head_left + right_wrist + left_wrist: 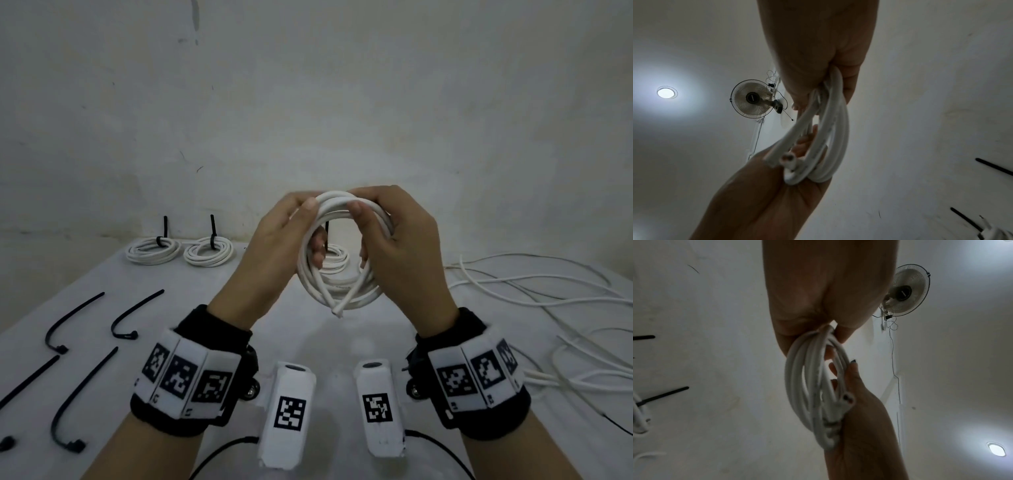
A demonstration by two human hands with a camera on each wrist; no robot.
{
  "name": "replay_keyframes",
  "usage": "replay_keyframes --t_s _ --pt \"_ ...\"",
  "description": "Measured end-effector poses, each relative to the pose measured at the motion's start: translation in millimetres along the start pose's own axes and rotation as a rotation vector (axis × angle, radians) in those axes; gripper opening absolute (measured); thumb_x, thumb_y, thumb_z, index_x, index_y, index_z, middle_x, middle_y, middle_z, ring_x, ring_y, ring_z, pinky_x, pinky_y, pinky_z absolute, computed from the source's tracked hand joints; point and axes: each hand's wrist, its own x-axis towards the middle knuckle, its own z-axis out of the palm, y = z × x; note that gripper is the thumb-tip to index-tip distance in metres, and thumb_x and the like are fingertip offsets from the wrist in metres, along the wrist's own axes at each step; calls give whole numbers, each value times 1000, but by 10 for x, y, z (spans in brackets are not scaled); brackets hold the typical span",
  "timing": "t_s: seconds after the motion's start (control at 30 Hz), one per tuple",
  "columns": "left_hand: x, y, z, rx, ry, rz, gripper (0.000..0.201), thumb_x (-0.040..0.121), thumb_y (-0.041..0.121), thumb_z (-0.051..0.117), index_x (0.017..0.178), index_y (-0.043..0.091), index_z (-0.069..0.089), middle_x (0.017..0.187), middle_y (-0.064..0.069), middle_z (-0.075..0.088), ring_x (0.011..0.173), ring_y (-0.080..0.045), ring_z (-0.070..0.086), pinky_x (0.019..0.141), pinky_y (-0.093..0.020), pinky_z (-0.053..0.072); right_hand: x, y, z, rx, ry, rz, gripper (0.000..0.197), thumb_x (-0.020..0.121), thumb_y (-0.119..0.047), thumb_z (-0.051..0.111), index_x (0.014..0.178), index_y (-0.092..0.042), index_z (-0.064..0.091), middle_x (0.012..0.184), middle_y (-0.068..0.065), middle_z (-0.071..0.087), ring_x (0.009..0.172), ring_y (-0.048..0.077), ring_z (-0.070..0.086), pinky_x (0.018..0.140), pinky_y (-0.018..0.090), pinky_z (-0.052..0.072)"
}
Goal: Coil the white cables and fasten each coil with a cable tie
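- Both hands grip the top of a round coil of thick white plastic cable (337,260), left hand (274,240) and right hand (397,240) with thumbs over the front and fingers curled through the loop, probably to stop the turns springing apart.
- The coil is raised above the white table (308,342), standing upright (flat face toward the person), cut end (337,312) pointing down.
- Loose black plastic cable ties (133,317) lie left; tied coils (152,250) behind; uncoiled white cables (534,284) right.
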Motion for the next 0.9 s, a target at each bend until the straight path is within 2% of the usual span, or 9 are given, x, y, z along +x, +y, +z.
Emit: replay_keyframes --t_s 0.07,0.17,0.27,0.4,0.53,0.6,0.7,0.8,0.9 --pt "-8 0 4 46 13 107 21 101 21 36 114 15 51 65 -1 50 48 -13 44 49 -26 42 11 -8 22 24 10 25 18 94 -28 55 100 -15 67 78 -4 62 63 14 59 59 32 48" --pt "-6 6 -6 48 44 175 19 101 17 37 105 10 54 68 -1 55 43 -12 43 45 -26 41 44 -11 59 110 3 86 21 93 -33 55 99 -19 69 68 -16 58 59 4 56 60 23 42" --pt "-6 7 -42 68 35 185 18 100 14 41 101 5 56 67 -6 58 39 -17 44 42 -25 41 39 -10 108 166 -6 77 28 91 -40 50 103 -23 70 72 -10 59 56 6 54 58 25 42" --pt "-4 25 -106 84 -14 182 19 98 13 44 100 -1 57 64 -9 57 37 -22 45 41 -27 43 20 -5 118 198 -33 45 31 92 -37 49 106 -19 70 75 -3 58 53 8 53 53 24 41" --pt "1 24 -138 78 -23 131 18 98 14 45 93 1 56 59 -8 53 36 -23 46 42 -28 43 5 23 151 183 -60 34 31 94 -34 50 107 -15 70 68 -11 57 51 2 52 54 16 39" --pt "-3 28 -149 102 -37 135 18 97 18 45 94 4 57 61 -6 55 39 -23 50 43 -31 46 6 30 172 156 -43 26 34 93 -36 48 106 -15 71 70 -16 58 54 -2 53 57 16 39" --pt "-22 53 -155 214 -138 149 23 90 29 50 110 21 59 75 -4 62 55 -22 63 51 -29 53 45 20 117 123 44 24 26 92 -37 52 97 -20 71 72 -16 61 61 -1 57 61 22 45" --pt "-15 17 -125 248 -125 196 29 92 16 54 120 23 57 76 -2 61 60 -14 64 55 -21 51 48 -21 66 272 141 207 26 87 -41 64 79 -17 65 56 -9 56 44 8 51 49 27 44" --pt "24 -55 -108 227 53 283 27 93 8 54 119 15 59 72 1 61 58 -8 61 54 -20 51 0 -75 135 640 56 612 44 74 -52 60 73 -8 56 49 1 48 39 14 47 44 24 42"
